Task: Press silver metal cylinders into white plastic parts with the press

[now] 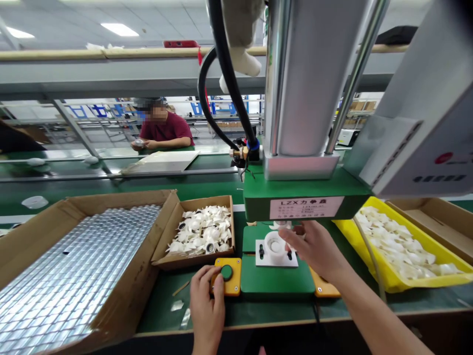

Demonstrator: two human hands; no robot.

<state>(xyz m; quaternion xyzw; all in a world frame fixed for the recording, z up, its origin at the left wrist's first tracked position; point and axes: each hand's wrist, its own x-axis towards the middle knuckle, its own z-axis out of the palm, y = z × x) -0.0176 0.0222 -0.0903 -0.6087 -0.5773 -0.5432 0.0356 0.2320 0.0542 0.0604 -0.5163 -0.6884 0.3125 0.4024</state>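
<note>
My left hand [209,301] rests at the left side of a yellow button box [233,285], its fingers curled over the edge and its thumb beside the green push button [226,272]. My right hand [314,246] reaches under the green press head [306,195], its fingers apart. Its tips are close to a round white fixture [274,246] bolted on a white plate [260,259]; whether they touch it I cannot tell. The plate sits on the green press base [277,283]. Part of a second yellow box [325,288] shows beneath my right forearm.
At left stands a carton [125,291] of shiny metallic pieces, beside a smaller carton [233,224] of white plastic parts. A yellow tray [391,283] with white parts lies right. A hose [373,261] hangs before it. Across the line sits another person [166,128].
</note>
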